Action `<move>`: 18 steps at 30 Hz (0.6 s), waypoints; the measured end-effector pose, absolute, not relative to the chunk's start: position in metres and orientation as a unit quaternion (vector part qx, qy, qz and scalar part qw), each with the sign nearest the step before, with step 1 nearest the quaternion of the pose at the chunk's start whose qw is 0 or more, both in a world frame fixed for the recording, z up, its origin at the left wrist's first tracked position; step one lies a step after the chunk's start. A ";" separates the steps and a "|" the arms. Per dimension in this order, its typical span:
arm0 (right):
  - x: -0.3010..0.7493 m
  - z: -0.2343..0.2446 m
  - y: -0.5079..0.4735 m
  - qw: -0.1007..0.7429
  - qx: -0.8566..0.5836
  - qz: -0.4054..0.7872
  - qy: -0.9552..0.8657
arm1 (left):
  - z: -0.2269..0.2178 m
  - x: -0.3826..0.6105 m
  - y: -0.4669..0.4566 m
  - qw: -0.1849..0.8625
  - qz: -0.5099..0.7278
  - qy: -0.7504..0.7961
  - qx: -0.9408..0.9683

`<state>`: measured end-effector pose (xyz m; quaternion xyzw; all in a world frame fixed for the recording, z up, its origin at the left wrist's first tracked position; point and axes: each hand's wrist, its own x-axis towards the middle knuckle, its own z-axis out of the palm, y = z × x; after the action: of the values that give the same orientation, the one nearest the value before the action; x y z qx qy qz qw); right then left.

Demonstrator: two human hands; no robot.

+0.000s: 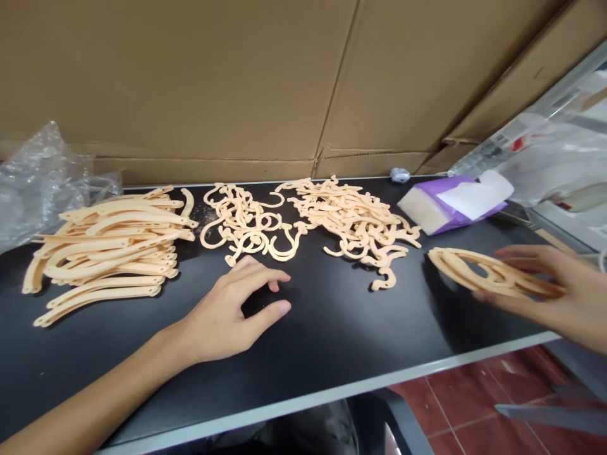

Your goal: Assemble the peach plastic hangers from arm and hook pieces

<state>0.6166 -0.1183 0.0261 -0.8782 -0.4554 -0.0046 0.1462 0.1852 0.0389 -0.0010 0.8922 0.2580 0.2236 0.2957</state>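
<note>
My left hand (232,309) rests low over the black table, thumb and fingers apart, with nothing in it. Just beyond its fingertips lies a loose heap of beige plastic hooks (246,221). At the right, my right hand (569,297) grips a beige plastic folding hanger (448,270), its curved arms folded together. Part of the hanger is hidden by the fingers. To the left is a pile of long curved hanger arms (114,246). A heap of small S-shaped beige pieces (355,215) lies in the middle right.
Large cardboard (213,76) stands along the back of the table (322,341). A purple tissue pack (446,202) and a small grey object (399,175) sit at the back right. Crumpled clear plastic wrap (42,183) is at the far left. Red floor tiles (474,392) show below the front edge.
</note>
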 end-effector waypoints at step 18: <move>0.585 0.003 -0.108 0.143 -0.897 0.041 -0.416 | -0.003 0.184 0.038 0.293 0.241 0.249 0.891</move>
<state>0.5853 -0.1085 0.0034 -0.8972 -0.4158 0.0412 0.1428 0.1839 0.0383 -0.0029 0.8912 0.2490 0.2406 0.2932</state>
